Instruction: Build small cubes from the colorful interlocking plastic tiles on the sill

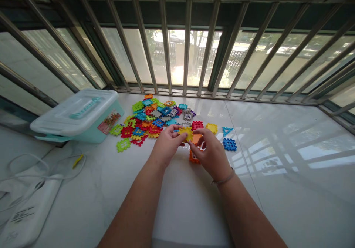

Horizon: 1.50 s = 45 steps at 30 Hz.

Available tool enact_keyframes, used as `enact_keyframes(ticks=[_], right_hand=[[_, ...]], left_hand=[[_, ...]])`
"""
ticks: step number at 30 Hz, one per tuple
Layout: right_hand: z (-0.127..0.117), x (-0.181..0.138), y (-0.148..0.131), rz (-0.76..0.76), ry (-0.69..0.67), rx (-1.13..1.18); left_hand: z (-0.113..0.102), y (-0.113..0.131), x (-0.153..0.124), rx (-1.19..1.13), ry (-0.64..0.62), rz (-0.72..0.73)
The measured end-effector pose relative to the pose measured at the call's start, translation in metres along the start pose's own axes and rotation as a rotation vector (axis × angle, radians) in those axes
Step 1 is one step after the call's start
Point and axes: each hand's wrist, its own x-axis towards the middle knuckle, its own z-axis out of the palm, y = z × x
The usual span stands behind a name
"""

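Observation:
My left hand (pixel 165 144) pinches a yellow toothed plastic tile (pixel 185 132) between thumb and fingers. My right hand (pixel 211 152) is curled around an orange assembly of tiles (pixel 194 157) that rests on the white marble sill (pixel 277 159); the yellow tile sits at the top of that assembly. Just beyond my hands lies a heap of colourful interlocking tiles (pixel 151 120). A red tile (pixel 197 124), a yellow tile (pixel 212 128), a blue triangle (pixel 226 130) and a blue square tile (pixel 229 144) lie loose to the right.
A teal storage box with a white lid (pixel 79 114) stands at the left. A white power strip (pixel 27 214) and its cables lie at the lower left. Metal window bars (pixel 188 48) close off the far edge.

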Motion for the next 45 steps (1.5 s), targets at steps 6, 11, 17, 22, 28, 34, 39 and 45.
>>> enact_keyframes(ticks=[6, 11, 17, 22, 28, 34, 39, 45], right_hand=[[0.002, 0.000, -0.003, -0.016, 0.020, 0.024], [0.002, 0.000, -0.004, -0.028, 0.025, 0.003], [-0.008, 0.002, -0.001, 0.009, 0.069, -0.086], [-0.028, 0.007, 0.023, 0.186, 0.190, -0.218], [-0.032, 0.018, 0.067, 0.286, 0.208, -0.296], [-0.029, 0.024, 0.086, 0.340, 0.162, -0.313], [-0.029, 0.023, 0.088, 0.368, 0.128, -0.322], [-0.028, 0.023, 0.088, 0.378, 0.100, -0.337]], left_hand=[[0.001, -0.002, 0.001, -0.011, -0.036, 0.010], [0.001, -0.002, 0.001, -0.009, -0.043, 0.015], [0.004, 0.004, -0.002, -0.009, -0.047, 0.013], [-0.002, 0.009, -0.001, 0.047, 0.110, 0.049], [-0.006, 0.005, 0.003, 0.154, 0.160, 0.033], [-0.007, 0.004, 0.003, 0.161, 0.154, 0.028], [-0.008, 0.005, 0.004, 0.174, 0.164, 0.020], [-0.007, 0.005, 0.004, 0.193, 0.165, 0.022]])
